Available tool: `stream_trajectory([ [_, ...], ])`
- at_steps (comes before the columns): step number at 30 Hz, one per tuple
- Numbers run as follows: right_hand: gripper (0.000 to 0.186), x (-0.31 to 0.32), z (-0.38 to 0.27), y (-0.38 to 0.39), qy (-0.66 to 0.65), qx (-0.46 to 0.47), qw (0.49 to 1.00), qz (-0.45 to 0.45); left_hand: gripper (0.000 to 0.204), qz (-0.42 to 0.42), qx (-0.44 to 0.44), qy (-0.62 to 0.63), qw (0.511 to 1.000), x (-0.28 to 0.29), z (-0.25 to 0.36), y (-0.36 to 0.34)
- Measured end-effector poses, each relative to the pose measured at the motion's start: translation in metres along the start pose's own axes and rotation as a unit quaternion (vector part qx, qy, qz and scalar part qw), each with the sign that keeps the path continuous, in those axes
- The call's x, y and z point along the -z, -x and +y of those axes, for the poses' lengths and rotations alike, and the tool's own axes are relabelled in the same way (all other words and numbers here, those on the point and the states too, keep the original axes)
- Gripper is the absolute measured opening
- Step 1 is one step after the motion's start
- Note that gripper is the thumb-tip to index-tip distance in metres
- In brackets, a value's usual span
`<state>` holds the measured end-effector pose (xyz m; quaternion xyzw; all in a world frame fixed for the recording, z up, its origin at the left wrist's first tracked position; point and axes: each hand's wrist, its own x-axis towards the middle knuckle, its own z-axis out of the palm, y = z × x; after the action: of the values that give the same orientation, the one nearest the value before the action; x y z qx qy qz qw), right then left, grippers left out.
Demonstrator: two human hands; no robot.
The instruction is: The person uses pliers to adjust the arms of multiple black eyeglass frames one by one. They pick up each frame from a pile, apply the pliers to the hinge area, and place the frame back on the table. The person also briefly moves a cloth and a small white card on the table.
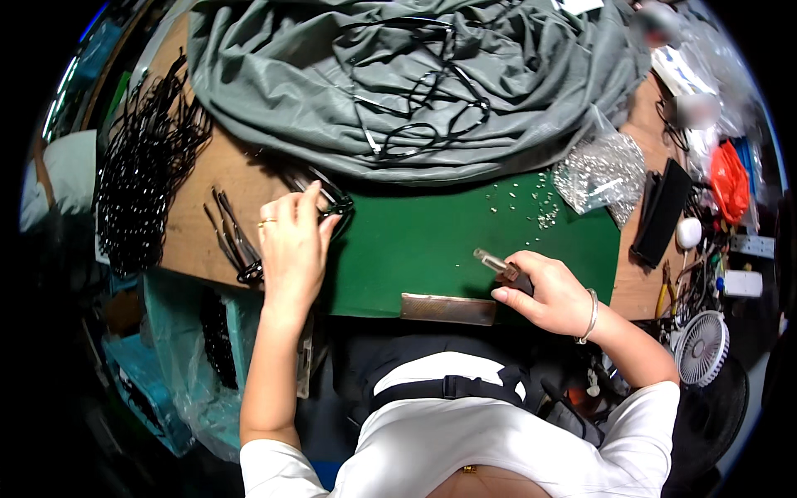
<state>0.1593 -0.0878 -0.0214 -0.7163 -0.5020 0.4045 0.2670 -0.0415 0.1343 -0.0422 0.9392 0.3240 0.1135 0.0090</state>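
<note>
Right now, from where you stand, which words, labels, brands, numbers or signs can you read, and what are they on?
None: I can read no text anywhere in this view.
Dark-handled tool in the right hand: no readable marking.
Clear bag of small silvery pieces: no readable print.
White box at far right: too small to tell.
White item at upper right: too blurred to tell.

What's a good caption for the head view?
Left hand at black strands, right hand holding a tool over green mat.
</note>
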Motion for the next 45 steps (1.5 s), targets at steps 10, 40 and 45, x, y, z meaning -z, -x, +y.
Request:
stream_trajectory([
  [10,0.022,0.001,0.004,0.015,0.101,-0.006,0.993,0.053,0.015,0.062,-0.080,0.230,0.968,-0.028,0.065,-0.079],
  [40,0.016,0.003,0.009,0.020,0.051,-0.011,0.988,0.144,0.093,-0.128,0.045,0.749,0.649,0.029,0.128,0.046],
  [45,0.014,-0.008,-0.034,0.027,-0.150,0.063,0.972,0.169,0.084,-0.041,0.028,0.639,0.768,0.021,0.141,0.046],
])
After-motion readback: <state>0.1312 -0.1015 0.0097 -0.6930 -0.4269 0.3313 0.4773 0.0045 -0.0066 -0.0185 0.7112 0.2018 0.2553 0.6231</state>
